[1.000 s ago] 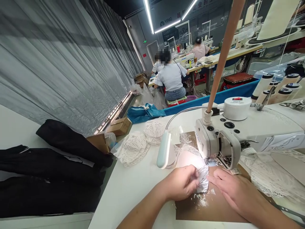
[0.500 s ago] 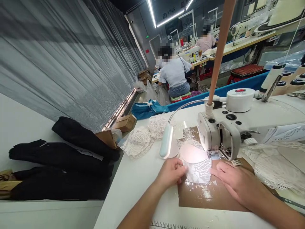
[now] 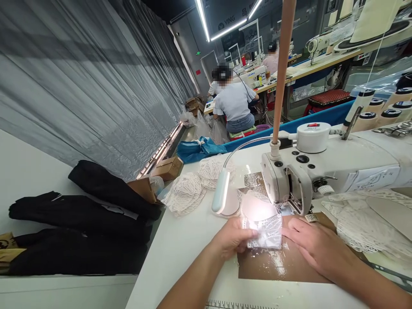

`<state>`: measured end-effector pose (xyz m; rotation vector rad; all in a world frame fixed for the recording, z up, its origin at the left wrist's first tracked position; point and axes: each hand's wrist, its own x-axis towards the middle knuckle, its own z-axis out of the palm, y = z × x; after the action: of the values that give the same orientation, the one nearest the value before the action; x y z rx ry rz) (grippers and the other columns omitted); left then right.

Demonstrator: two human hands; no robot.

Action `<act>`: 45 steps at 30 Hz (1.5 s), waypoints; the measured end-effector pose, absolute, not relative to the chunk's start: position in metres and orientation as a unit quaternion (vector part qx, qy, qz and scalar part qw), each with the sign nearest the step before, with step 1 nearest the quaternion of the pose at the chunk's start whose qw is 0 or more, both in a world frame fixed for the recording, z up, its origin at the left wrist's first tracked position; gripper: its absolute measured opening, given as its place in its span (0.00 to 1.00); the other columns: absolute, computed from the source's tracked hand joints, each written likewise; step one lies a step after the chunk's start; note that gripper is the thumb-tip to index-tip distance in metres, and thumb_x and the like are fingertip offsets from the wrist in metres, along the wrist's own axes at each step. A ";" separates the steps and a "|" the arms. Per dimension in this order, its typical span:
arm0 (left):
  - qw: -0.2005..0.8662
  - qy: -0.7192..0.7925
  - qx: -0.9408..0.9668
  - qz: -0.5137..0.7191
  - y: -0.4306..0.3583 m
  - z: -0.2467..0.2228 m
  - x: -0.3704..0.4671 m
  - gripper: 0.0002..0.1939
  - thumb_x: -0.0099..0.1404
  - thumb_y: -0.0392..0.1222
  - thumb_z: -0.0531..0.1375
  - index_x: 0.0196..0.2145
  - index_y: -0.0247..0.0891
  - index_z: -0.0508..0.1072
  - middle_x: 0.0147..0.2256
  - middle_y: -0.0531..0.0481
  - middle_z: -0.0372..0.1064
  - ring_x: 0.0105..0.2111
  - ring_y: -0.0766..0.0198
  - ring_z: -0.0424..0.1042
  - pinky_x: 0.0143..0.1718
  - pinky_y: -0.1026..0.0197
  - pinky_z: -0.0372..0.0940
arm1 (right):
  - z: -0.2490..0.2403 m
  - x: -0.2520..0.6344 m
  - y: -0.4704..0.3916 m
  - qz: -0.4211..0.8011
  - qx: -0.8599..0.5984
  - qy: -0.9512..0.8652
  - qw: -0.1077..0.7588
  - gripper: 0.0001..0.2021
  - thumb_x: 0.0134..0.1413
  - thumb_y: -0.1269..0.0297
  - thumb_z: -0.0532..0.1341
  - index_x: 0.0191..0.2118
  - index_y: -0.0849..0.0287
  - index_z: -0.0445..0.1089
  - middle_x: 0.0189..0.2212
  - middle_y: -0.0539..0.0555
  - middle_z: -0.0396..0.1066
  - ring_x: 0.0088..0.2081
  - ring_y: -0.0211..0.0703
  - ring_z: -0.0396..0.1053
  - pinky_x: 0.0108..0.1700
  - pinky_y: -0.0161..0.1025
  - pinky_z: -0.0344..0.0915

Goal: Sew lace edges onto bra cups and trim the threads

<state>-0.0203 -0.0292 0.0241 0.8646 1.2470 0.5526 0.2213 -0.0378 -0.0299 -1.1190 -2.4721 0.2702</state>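
Note:
A white lace piece (image 3: 265, 232) with a smooth pale cup-shaped panel (image 3: 257, 208) lies under the sewing machine head (image 3: 288, 182), brightly lit. My left hand (image 3: 234, 237) grips its left edge, thumb on top and fingers curled underneath. My right hand (image 3: 310, 241) rests palm down with fingers stretched out, the fingertips touching the right edge of the lace. Beneath both is a brown sheet (image 3: 262, 268), partly covered in shiny tape. The needle area is mostly hidden behind the machine's guard.
A bendable lamp (image 3: 221, 191) stands left of the machine. Lace cups (image 3: 185, 194) are stacked behind it, and more lace pieces (image 3: 360, 221) lie at right. Thread cones (image 3: 389, 116) stand behind the machine. A ruler strip (image 3: 238, 304) runs along the front. A co-worker (image 3: 234, 105) sits farther back.
My left hand has shifted its grip, its thumb now farther over the lace. The lace's lower left part looks folded or lifted. My right hand stays by the lace's right edge; the view has shifted slightly.

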 end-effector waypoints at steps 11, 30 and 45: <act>0.472 0.530 0.704 0.028 -0.048 0.081 -0.066 0.07 0.62 0.42 0.61 0.30 0.37 0.73 0.25 0.56 0.65 0.25 0.69 0.62 0.25 0.68 0.55 | -0.027 0.221 -0.037 0.113 -0.413 -0.872 0.236 0.23 0.54 0.79 0.47 0.47 0.50 0.69 0.38 0.51 0.70 0.33 0.43 0.68 0.33 0.40 0.57; 0.086 0.223 0.966 0.101 0.003 0.011 -0.015 0.21 0.72 0.45 0.49 0.59 0.34 0.65 0.59 0.46 0.64 0.52 0.54 0.64 0.53 0.52 0.58 | -0.019 0.217 -0.037 -0.088 -0.424 -0.870 0.235 0.27 0.39 0.81 0.50 0.46 0.55 0.72 0.38 0.56 0.77 0.22 0.42 0.68 0.26 0.42 0.59; 0.064 0.292 0.949 0.103 0.003 0.009 -0.009 0.21 0.71 0.46 0.50 0.57 0.35 0.65 0.57 0.43 0.66 0.47 0.52 0.65 0.46 0.51 0.57 | -0.045 0.225 -0.033 -0.114 -0.491 -0.851 0.151 0.29 0.50 0.81 0.49 0.55 0.51 0.69 0.40 0.57 0.75 0.35 0.51 0.75 0.32 0.43 0.68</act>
<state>-0.0086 0.0029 0.0091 2.8638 0.8819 0.3124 0.2248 -0.0329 -0.0451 -1.4089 -2.4431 -0.3270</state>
